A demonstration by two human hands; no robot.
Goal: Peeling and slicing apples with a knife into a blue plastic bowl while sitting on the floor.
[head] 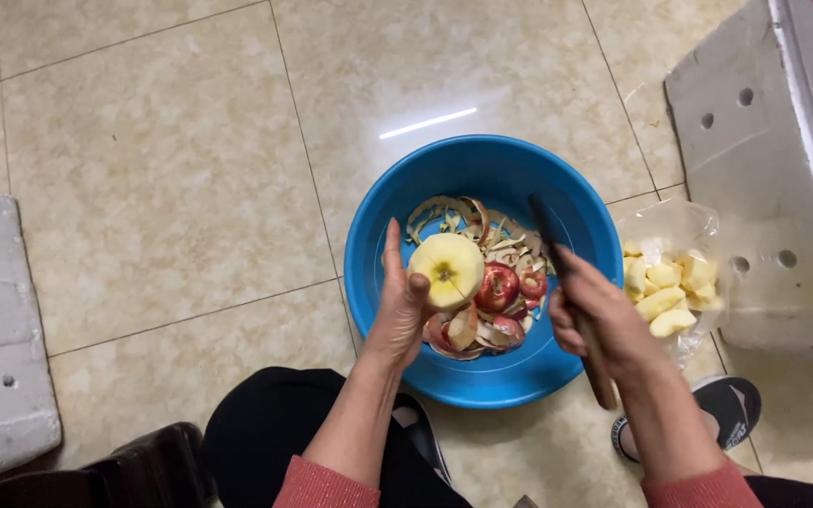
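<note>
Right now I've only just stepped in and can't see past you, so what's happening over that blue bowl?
A person seated over a tiled floor holds a peeled apple in the left hand above a blue basin. The right hand has its grip closed on a dark-handled knife, blade pointing away from the body. Red apple peels and scraps lie in the basin. Beside it, a clear plastic bag holds peeled apple chunks.
</note>
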